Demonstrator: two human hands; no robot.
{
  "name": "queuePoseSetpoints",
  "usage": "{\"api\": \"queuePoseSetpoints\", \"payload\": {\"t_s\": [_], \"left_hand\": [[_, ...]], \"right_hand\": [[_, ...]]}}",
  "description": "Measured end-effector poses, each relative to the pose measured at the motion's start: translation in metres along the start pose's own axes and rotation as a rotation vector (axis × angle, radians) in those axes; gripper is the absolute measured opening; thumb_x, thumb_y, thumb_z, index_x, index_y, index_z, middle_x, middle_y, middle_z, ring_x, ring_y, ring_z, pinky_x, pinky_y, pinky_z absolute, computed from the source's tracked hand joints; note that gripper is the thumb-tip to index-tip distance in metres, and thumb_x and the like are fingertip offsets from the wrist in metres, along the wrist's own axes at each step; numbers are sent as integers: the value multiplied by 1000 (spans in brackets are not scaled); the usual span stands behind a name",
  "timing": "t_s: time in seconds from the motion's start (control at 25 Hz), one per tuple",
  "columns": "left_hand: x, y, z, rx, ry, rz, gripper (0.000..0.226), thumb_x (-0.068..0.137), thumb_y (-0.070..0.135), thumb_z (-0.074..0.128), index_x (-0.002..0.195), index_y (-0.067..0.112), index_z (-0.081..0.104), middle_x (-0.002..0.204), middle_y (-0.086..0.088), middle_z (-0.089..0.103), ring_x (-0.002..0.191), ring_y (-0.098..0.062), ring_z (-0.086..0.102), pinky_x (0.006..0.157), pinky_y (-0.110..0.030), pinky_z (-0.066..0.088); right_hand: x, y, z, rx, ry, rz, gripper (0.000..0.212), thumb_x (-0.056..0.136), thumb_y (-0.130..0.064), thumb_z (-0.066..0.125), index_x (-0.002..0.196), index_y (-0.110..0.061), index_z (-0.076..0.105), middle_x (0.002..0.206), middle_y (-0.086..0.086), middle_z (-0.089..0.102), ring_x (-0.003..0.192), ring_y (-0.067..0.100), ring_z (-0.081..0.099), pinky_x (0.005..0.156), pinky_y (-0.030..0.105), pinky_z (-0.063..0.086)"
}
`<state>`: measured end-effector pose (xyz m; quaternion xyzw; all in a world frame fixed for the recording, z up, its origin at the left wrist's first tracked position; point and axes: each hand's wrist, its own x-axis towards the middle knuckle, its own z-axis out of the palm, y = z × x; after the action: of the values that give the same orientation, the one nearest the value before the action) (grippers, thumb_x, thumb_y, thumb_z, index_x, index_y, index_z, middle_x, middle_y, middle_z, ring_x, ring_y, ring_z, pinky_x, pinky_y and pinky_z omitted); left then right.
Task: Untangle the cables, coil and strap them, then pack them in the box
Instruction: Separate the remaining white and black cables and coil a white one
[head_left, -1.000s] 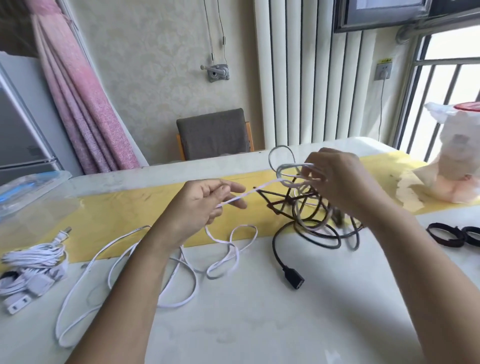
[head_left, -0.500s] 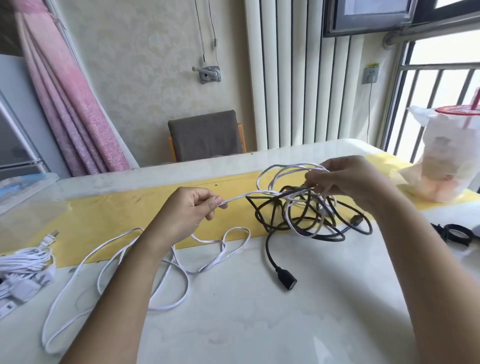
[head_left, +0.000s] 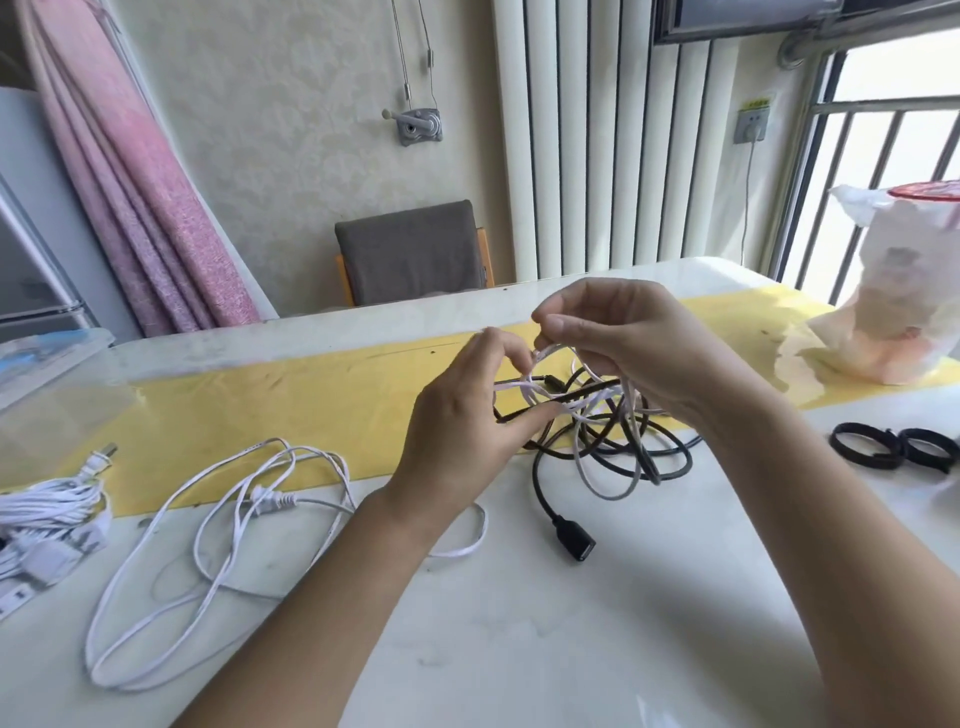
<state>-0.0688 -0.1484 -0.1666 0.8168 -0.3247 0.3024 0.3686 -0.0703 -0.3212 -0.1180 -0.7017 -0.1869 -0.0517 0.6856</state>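
Cables lie in a knot (head_left: 597, 415) of black and white strands between and just below both hands, over the near edge of a yellow strip (head_left: 260, 410) on the pale worktop (head_left: 519, 623). The left hand (head_left: 462, 415) is nearly closed, thumb and fingers pinching strands at the left side of the knot. The right hand (head_left: 623, 343) is raised slightly above the knot, its thumb and forefinger pinching a white strand that runs down into the tangle.

A black cable (head_left: 613, 457) loops out below the right hand, and its free end runs down toward the viewer, ending in a black socket (head_left: 574, 540) that lies on the worktop pointing toward the near right. A white cable (head_left: 208, 545) trails from under the left wrist out to the left in long loose loops; its long run lies mostly left to right, and its plug (head_left: 270, 501) lies among the loops pointing left.

Far left of the left hand, at the worktop's edge, sits a bundle of white cords (head_left: 47, 514). Well to the right of the right hand lie two black strap rings (head_left: 893, 444), touching each other. Beyond them stands a white plastic bag (head_left: 904, 291). A clear plastic box (head_left: 41, 358) sits at the far left.
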Motion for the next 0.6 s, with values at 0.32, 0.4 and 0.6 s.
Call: {"api": "queuePoseSetpoints", "payload": {"t_s": [0.32, 0.4, 0.6], "left_hand": [[4, -11, 1, 74, -229, -387, 25, 91, 25, 63, 115, 23, 65, 75, 3, 71, 61, -1, 59, 63, -15, 43], [4, -16, -1, 21, -199, -438, 10, 89, 25, 65, 93, 17, 71, 69, 7, 70, 56, 5, 56, 52, -8, 34], [3, -18, -4, -70, -177, -493, 21, 90, 25, 63, 71, 19, 67, 49, 14, 61, 51, 7, 53, 50, -7, 33]], "right_hand": [[-2, 1, -11, -416, 61, -3, 24, 87, 0, 62, 97, -21, 68, 99, -11, 68, 96, 6, 64, 83, 23, 51], [-3, 1, -16, -617, 224, 34, 13, 85, -6, 65, 86, -18, 70, 84, -7, 71, 73, 4, 66, 69, 23, 50], [-10, -6, -25, -686, 128, 210, 11, 75, -27, 77, 73, -16, 76, 64, 0, 71, 58, 7, 67, 60, 17, 54]]}}
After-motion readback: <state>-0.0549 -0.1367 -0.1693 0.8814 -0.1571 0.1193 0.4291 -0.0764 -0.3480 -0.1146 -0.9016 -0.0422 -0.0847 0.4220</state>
